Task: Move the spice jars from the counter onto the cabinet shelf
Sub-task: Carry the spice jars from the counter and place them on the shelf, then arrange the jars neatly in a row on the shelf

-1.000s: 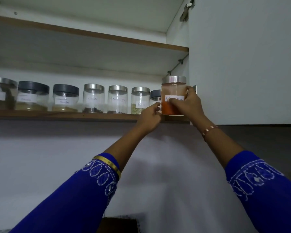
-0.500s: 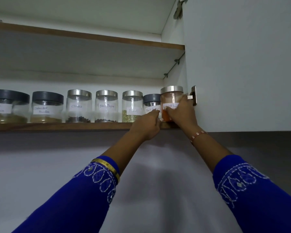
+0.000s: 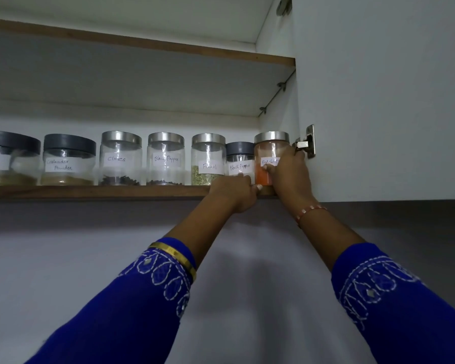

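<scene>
A red chilli jar (image 3: 267, 156) with a steel lid and orange powder stands at the right end of the wooden cabinet shelf (image 3: 90, 191). My right hand (image 3: 289, 174) grips its right side, thumb on the label. At the jar's lower left, my left hand (image 3: 237, 191) rests on the shelf edge with curled fingers touching the jar's base. Left of it stand a dark-lidded black pepper jar (image 3: 239, 160), a fennel jar (image 3: 208, 158), another black pepper jar (image 3: 165, 157), a cloves jar (image 3: 121, 157) and a coriander powder jar (image 3: 68, 160).
The open white cabinet door (image 3: 384, 101) hangs right of the jar, its steel hinge (image 3: 306, 145) just beside my right hand. An upper shelf (image 3: 142, 46) runs above. One more dark-lidded jar (image 3: 8, 158) stands at far left. The wall below is plain.
The red chilli jar has come down from above the shelf edge and now stands on the shelf beside the dark-lidded black pepper jar. Both hands followed it inward.
</scene>
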